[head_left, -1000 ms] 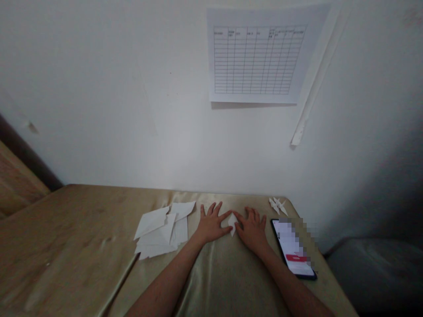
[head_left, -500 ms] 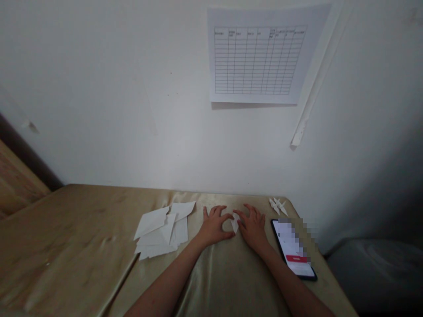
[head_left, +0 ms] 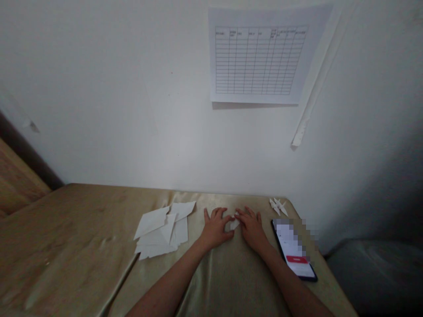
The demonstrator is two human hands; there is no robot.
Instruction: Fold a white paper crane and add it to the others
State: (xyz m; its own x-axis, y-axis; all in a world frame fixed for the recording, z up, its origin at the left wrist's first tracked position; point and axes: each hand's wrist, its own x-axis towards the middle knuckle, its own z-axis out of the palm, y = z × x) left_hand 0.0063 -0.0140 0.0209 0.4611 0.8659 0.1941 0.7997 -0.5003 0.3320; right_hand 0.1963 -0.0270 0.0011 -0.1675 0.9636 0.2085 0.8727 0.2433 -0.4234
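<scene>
Left hand (head_left: 215,230) had shifted inward since a second earlier, splayed fingers now curled, half open. Right hand (head_left: 253,229), partly curled, touched the small folded paper (head_left: 235,224) between them (whether either gripped it, could not tell).

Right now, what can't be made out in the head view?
In the head view:
Small paper: partly hidden by the right hand.
Left hand: contact with that paper too small to tell.
Phone: part of its screen masked by pixelation.
Wall chart: headings too small, blurred.
</scene>
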